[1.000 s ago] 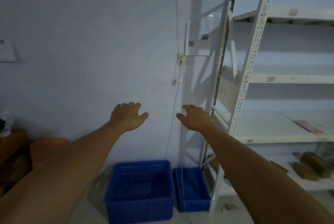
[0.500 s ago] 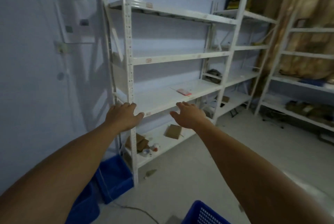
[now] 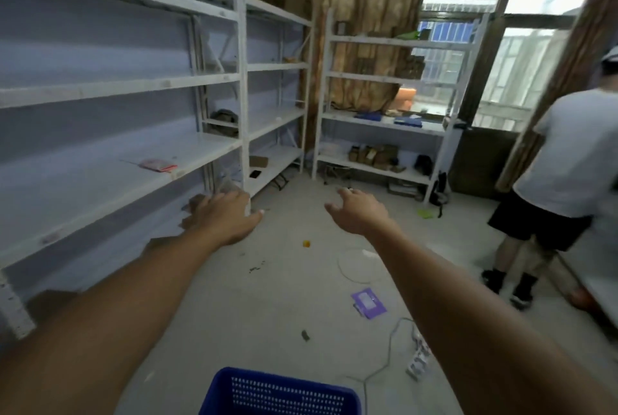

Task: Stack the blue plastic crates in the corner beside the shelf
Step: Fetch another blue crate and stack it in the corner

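head view of a storeroom. both bare arms reach forward over the grey concrete floor (image 3: pixel 287 297). left hand (image 3: pixel 222 215): palm down, fingers (image 3: pixel 200 202) spread apart and empty, held in front of the near post of the white metal shelving (image 3: pixel 239 86) along the left wall. right hand (image 3: pixel 359 212): palm down, its fingers loosely apart, nothing held, raised over the open floor, well apart from the left hand.

blue plastic crate (image 3: pixel 281 393): perforated wall and rim visible at the near bottom edge, between the two forearms, standing on the floor; neither hand touches it.

a pink packet (image 3: pixel 157 165) lies on the left shelving's lower board. a second white shelf unit (image 3: pixel 391 113) stands at the far wall before a tan curtain (image 3: pixel 364 6) and a window. on the floor: a purple card (image 3: pixel 369 302) near the right forearm, a white power strip (image 3: pixel 418 359) with its cable further right, a small orange object (image 3: pixel 306 243) between the hands. a second person (image 3: pixel 565 173) in a white t-shirt and black shorts stands at the right edge, turned away.
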{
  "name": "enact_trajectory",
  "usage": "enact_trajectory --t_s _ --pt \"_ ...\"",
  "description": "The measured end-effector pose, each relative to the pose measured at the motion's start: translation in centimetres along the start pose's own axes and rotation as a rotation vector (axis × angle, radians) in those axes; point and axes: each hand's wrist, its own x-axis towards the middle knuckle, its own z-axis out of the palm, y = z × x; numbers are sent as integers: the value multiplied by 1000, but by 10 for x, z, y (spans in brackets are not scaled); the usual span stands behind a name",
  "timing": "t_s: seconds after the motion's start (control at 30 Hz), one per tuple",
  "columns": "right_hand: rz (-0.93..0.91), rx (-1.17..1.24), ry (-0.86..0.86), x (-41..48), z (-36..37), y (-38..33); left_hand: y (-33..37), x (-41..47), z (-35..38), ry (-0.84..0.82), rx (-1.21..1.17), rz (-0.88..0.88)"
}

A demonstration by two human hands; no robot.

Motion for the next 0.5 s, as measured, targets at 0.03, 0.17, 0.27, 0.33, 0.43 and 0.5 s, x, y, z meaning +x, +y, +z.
enact_trajectory --t_s 0.03,0.17,0.27,0.33,0.43,0.5 --pt "29 9 -6 4 6 13 8 9 11 -10 -10 6" --pt "65 39 -42 22 47 46 21 35 54 -56 1 29" --pt "104 42 -85 30 82 60 21 47 86 -87 24 27" --pt "149 55 -125 32 112 72 15 56 116 -143 35 30" --pt "217 75 -185 39 169 95 -3 70 175 -212 32 4" --pt "266 94 -217 40 209 112 -16 72 219 -269 7 -32"
